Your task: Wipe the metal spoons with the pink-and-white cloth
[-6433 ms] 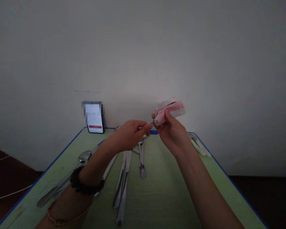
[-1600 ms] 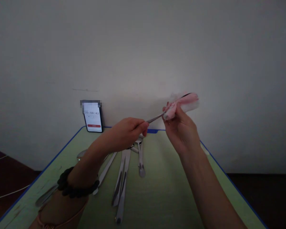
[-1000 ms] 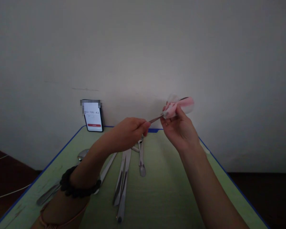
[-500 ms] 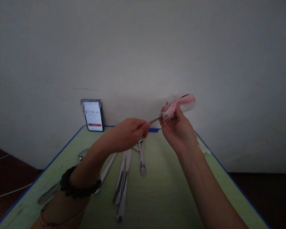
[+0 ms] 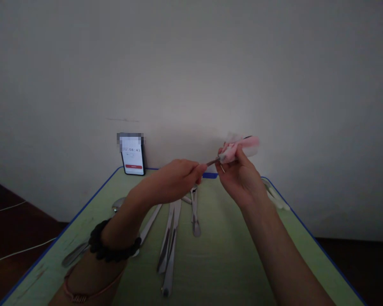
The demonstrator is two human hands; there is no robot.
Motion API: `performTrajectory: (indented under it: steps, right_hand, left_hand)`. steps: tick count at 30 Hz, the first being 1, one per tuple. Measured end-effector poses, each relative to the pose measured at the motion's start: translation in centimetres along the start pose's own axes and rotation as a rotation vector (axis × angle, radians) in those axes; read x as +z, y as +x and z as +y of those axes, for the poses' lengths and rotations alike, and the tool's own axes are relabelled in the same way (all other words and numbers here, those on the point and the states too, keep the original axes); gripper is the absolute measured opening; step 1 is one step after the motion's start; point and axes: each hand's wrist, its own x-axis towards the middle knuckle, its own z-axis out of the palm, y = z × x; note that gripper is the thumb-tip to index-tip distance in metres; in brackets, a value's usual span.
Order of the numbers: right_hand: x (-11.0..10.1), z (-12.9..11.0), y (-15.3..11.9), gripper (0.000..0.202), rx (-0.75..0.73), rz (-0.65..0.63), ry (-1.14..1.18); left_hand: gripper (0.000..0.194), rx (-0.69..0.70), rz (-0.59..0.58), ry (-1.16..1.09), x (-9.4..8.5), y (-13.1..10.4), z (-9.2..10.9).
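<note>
My left hand [image 5: 178,178] is closed around one end of a slim metal utensil [image 5: 213,162], held above the table's far edge. The utensil's other end disappears into a thin pink and white cloth [image 5: 242,148], so its kind is hidden. With thumb and fingers, my right hand [image 5: 244,178] pinches this cloth around the utensil. Below my left hand, table knives [image 5: 168,259] lie side by side with their handles toward me. A smaller piece of cutlery [image 5: 195,225] lies to their right. Partly behind my left arm rests a large spoon [image 5: 118,204].
A phone [image 5: 133,157] showing a timer leans on the wall at the back left of the green table [image 5: 223,255]. Some pale-handled items [image 5: 277,199] lie by the right edge. Another metal handle [image 5: 74,255] shows at the left.
The cloth and my right hand have shifted slightly down relative to the table. The view has turned a little left, so the tabletop things appear farther right. Both grips are unchanged.
</note>
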Motion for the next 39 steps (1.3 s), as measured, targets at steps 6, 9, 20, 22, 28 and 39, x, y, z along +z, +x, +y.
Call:
performTrajectory:
  steps: [6,9,20,22,28,39]
  right_hand:
    - [-0.6,-1.0,0.7,0.025,-0.054,0.007,0.017]
    - [-0.5,-1.1,0.5,0.019,-0.110,-0.125,0.024]
    - [0.9,-0.2,-0.8,0.010,-0.217,-0.264,-0.065]
    - [0.9,0.2,-1.0,0.011,-0.251,-0.285,-0.091]
    - [0.8,0.6,-1.4,0.015,-0.240,-0.283,-0.095]
    - [-0.5,0.8,-0.4,0.011,-0.113,-0.239,0.006]
  left_hand:
    - [0.058,-0.047,0.040,-0.103,-0.4,-0.3,-0.3]
    - [0.063,-0.085,0.011,-0.189,-0.6,-0.4,-0.7]
    - [0.050,-0.031,-0.149,-0.144,-0.9,-0.1,-2.3]
    - [0.051,-0.045,-0.147,-0.105,-0.7,0.1,-2.1]
    - [0.051,-0.026,-0.162,-0.083,-0.2,0.2,-1.7]
    - [0.046,0.011,-0.153,0.027,1.1,-0.2,-1.0]
